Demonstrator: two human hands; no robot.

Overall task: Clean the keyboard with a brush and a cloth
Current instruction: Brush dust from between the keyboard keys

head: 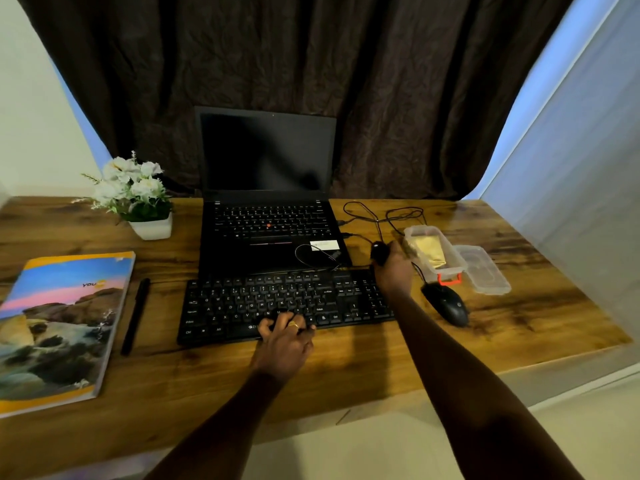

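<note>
Our left hand (284, 336) pressed bent fingers on the keyboard's (242, 299) front edge, grasping nothing. Our right hand (394, 270) clutched a dark brush (379, 252) at its far right corner; the cloth (429, 252) lay beyond. We judged light strokes along rows best.

Left hand (284, 341) rests on keyboard (242, 303); right hand (393, 268) grips dark object (379, 252), possibly brush.

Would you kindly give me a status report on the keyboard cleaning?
Left hand rests on keyboard. Right hand grips black brush by its far-right corner. Yellow cloth in open container. Mouse alongside.
</note>
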